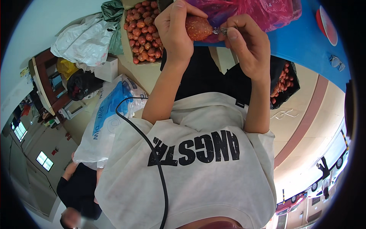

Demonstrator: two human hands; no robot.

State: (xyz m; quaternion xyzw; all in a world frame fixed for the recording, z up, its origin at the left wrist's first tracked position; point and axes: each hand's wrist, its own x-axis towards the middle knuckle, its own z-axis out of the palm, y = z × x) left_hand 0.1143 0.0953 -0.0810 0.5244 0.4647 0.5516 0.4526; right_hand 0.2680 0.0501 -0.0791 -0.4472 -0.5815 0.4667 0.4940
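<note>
Above the blue bench, at the top of the view: your two hands meet over its near edge, and every place below is given from that bench.

Blue bench [305,42]: it fills the upper right; its edge lies just under your knuckles, so anything you let go could roll off toward your lap.

Pink plastic bag [263,11]: it lies on the bench just behind your hands; loose film near the metal tip could snag on it.

Crate of red fruit [143,32]: left of the bench edge, heaped full; a jolt of your elbow might spill it.

Dark bag of red fruit [284,82]: below the bench on the right, open, close to your right forearm.

Left hand [173,30]: closed round the red fruit, fingers wrapped over most of it; a slack hold would let it twist.

Right hand [244,42]: pinched shut on a small metal tool, thumb beside the tip; a slip would drive it toward your left fingers.

Red fruit [199,28]: held between both hands, over the bench edge.

Small metal tool [220,31]: touching the fruit's end; its exact shape is too small to tell.
</note>
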